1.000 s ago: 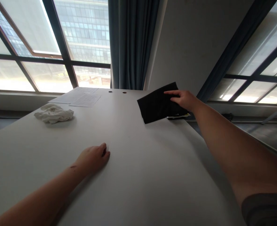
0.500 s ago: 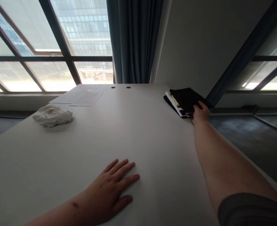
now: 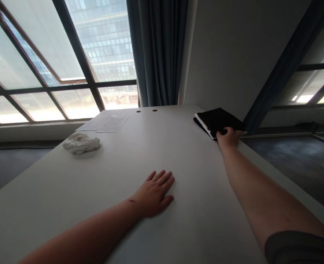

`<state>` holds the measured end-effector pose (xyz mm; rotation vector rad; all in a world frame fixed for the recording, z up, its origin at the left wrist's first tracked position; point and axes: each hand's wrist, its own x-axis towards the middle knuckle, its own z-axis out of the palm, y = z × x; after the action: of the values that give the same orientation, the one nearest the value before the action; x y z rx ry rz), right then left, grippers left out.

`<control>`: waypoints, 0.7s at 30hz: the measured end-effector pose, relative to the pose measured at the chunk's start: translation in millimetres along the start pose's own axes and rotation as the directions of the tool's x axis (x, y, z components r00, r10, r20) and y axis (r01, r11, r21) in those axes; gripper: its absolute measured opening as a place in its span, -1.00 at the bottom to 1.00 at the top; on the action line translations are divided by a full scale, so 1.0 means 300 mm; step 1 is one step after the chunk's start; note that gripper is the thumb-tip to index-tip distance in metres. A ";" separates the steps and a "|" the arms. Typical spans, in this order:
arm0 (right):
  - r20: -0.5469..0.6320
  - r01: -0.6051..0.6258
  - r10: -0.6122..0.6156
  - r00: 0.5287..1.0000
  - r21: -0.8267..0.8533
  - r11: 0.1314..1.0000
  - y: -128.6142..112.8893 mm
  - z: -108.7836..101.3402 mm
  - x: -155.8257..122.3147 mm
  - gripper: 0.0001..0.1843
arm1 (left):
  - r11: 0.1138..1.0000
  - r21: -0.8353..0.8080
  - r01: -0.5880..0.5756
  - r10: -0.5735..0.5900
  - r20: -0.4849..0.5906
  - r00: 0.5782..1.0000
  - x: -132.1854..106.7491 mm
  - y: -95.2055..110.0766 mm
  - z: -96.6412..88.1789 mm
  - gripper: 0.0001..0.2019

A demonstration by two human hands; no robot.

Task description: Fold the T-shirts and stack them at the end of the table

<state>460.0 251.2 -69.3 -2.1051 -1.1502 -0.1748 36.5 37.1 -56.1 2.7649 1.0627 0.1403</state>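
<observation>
On the right side of the white table [image 3: 156, 154] lies a stack of folded black and white cloth, with a black folded cloth [image 3: 217, 117] on top. My right hand [image 3: 229, 137] is at the stack's near edge, fingers bent over the black cloth and closed on its edge; the fingertips are partly hidden. A white layer shows along the stack's left side, with more black beneath it. My left hand [image 3: 158, 192] rests palm down on the tabletop, fingers spread, holding nothing.
A crumpled white cloth [image 3: 81, 143] lies at the table's left. Behind it are printed paper sheets [image 3: 112, 124], and two round holes sit near the far edge. Beyond stand a dark blue curtain [image 3: 158, 55], a wall and large windows [image 3: 109, 44].
My right hand has shifted along the stack's near edge to the left, and the top black cloth now covers more of the white layer. My left hand has moved forward, still flat.
</observation>
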 end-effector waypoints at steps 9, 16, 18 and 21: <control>0.180 -0.019 0.052 0.982 -0.183 0.983 0.016 -0.007 -0.119 -0.08 | 0.999 0.015 0.035 -0.035 -0.028 0.999 0.171 -0.021 0.031 -0.32; 0.393 0.227 -0.105 0.913 -0.278 0.933 -0.057 -0.079 -0.284 -0.21 | 0.955 0.060 0.290 -0.285 -0.076 0.955 0.146 -0.212 0.018 -0.34; 0.472 0.320 -0.167 0.866 -0.266 0.909 -0.095 -0.095 -0.366 -0.31 | 0.885 0.064 0.462 -0.453 -0.113 0.884 0.119 -0.310 -0.009 -0.31; 0.573 0.454 -0.269 0.774 -0.207 0.867 -0.156 -0.121 -0.525 -0.35 | 0.761 0.052 0.647 -0.628 -0.195 0.754 0.032 -0.493 -0.062 -0.25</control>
<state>337.9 136.7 -86.0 -2.2673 -1.9963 0.0451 -56.0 153.7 -66.7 2.3270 2.0556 0.2193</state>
